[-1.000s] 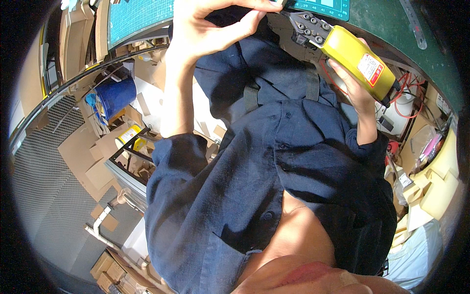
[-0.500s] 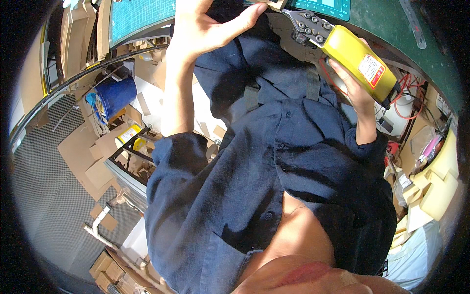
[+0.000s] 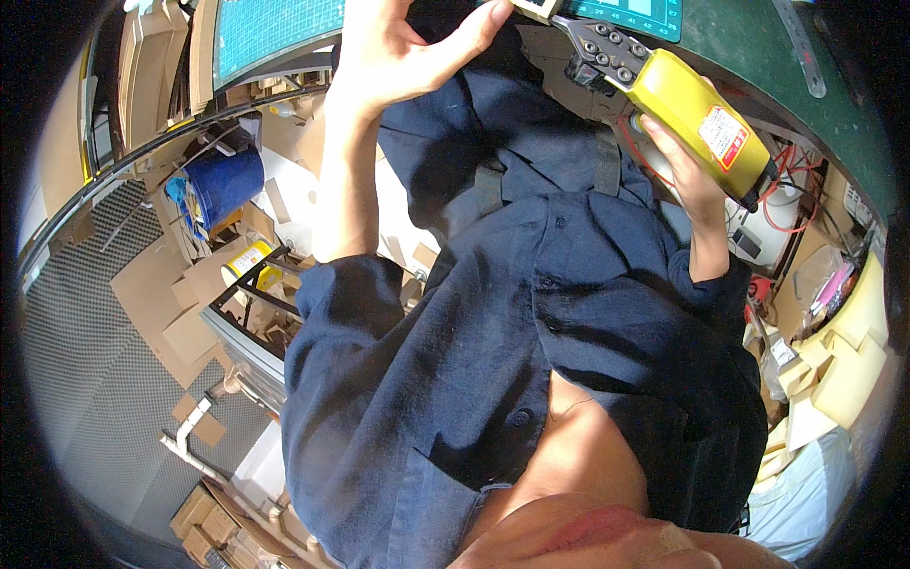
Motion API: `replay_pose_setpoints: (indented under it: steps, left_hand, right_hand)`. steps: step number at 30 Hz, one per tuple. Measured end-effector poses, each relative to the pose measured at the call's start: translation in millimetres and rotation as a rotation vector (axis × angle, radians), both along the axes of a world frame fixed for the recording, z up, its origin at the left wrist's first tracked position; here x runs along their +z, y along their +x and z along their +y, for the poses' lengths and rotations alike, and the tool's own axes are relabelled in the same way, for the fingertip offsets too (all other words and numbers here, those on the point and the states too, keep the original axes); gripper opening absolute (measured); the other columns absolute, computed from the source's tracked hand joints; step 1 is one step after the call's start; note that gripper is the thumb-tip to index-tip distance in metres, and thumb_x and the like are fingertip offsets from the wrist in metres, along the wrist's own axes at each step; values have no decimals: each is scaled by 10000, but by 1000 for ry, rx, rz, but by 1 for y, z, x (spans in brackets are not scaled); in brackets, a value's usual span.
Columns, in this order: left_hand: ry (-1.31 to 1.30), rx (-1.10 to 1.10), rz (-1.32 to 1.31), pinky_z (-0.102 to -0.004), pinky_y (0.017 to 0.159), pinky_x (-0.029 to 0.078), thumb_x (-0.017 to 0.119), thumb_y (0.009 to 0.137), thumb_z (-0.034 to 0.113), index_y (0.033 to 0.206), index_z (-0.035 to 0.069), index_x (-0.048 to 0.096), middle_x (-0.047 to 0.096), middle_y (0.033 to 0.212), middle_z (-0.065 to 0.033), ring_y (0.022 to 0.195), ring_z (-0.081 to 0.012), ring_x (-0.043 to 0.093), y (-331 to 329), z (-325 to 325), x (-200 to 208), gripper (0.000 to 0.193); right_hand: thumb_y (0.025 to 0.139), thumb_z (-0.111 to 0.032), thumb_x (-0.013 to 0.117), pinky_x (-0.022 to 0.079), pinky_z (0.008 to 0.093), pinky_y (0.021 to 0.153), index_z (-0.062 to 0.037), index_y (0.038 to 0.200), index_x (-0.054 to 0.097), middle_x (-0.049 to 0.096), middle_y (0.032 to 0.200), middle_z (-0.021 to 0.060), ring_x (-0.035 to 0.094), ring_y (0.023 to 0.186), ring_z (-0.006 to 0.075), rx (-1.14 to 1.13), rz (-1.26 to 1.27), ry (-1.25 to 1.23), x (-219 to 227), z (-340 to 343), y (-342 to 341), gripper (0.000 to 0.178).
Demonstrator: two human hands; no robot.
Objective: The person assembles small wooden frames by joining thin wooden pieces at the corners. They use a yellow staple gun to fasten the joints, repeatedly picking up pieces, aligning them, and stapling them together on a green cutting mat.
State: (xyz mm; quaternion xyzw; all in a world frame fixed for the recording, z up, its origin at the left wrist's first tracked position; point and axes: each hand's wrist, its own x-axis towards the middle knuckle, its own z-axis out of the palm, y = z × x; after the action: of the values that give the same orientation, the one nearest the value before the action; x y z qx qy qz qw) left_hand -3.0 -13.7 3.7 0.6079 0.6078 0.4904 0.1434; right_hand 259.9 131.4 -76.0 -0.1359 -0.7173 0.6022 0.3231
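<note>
My right hand (image 3: pixel 697 185) is wrapped round the yellow body of a power tool (image 3: pixel 697 119) with a dark, bolted metal head. The tool slants up and to the left, its tip against a small pale piece (image 3: pixel 536 8) at the top edge of the picture. My left hand (image 3: pixel 403 57) reaches up from the left, its thumb stretched to that piece and seeming to pinch it. The left fingertips and most of the piece are cut off by the upper edge, so the grip is only partly seen.
A green cutting mat (image 3: pixel 270 38) lies at the upper left, and the dark green table (image 3: pixel 758 38) curves along the upper right. Red cables (image 3: pixel 791 190) hang behind the tool. A blue bin (image 3: pixel 223 185) and cardboard pieces (image 3: pixel 152 294) stand at the left; pale foam scraps (image 3: pixel 844 370) lie right.
The tool has shifted slightly to the right and down. A little more of the pale piece shows at its tip. Both hands keep nearly the same pose.
</note>
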Motion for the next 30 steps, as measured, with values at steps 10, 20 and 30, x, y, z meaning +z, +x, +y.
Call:
replay_pose_setpoints:
  steps: [10,20,30]
  left_hand:
    - [2,20,34,-286,818,550,750,895,9,1072,27,582,682,957,-76,888,-156,683,0,0,1,245]
    - [-40,67,63,-276,804,529,768,876,26,1041,30,631,690,928,-66,857,-153,677,4,1,9,213]
    - [52,0,468,-349,694,483,848,833,197,966,67,756,725,843,-66,767,-215,657,3,14,22,208]
  right_hand:
    - [832,-7,826,504,305,914,8,1123,679,652,1094,76,655,1020,187,-5,-39,54,3,2,1,327]
    - [867,-48,799,484,358,981,14,1170,680,689,1136,86,653,1064,229,10,-91,266,4,5,5,331]
    - [918,-59,731,473,406,1051,-13,1298,655,676,1291,141,646,1169,276,-311,-385,145,22,42,135,390]
